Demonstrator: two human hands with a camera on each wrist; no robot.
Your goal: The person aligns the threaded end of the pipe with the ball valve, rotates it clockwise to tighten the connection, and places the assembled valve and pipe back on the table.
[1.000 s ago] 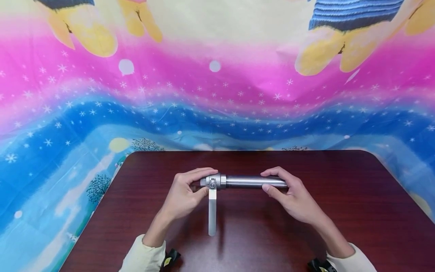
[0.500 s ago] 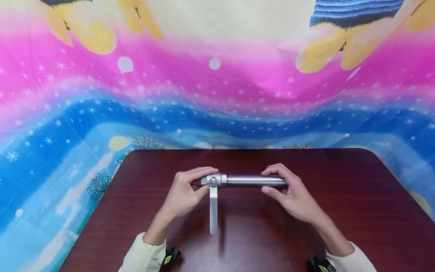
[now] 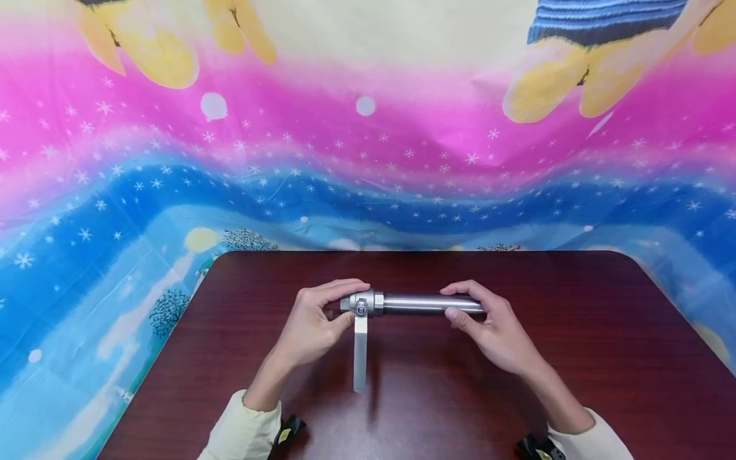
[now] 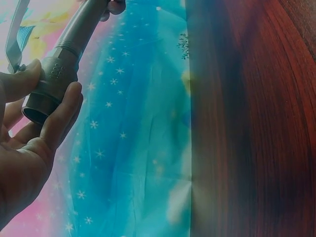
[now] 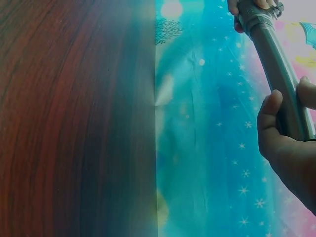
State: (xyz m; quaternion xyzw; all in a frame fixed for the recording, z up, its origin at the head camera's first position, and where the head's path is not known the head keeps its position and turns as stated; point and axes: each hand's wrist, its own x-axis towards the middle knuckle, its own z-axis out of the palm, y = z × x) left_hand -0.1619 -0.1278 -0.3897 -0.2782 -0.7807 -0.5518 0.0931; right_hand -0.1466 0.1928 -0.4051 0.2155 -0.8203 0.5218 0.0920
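Note:
A metal ball valve [image 3: 362,301] with a flat lever handle [image 3: 360,358] is joined to a straight steel pipe [image 3: 414,303]. Both lie in one level line above the table in the head view. My left hand [image 3: 313,322] grips the valve body, thumb on the near side and fingers over the far side. The pipe's other end is held by my right hand [image 3: 500,332] between thumb and fingers. In the left wrist view the valve's open threaded end [image 4: 37,112] faces the camera. Some pipe threads [image 4: 69,47] show beside the valve. The lever points toward me.
The dark red-brown wooden table [image 3: 437,409] has rounded far corners. Behind it hangs a colourful printed cloth [image 3: 368,172] with snowflakes. Black straps with devices [image 3: 289,429] sit at both wrists, by cream sleeves [image 3: 244,425].
My right thumb and fingers shift slightly on the pipe, the thumb moving up and back. The left hand keeps its hold on the valve, and the assembly stays nearly in place.

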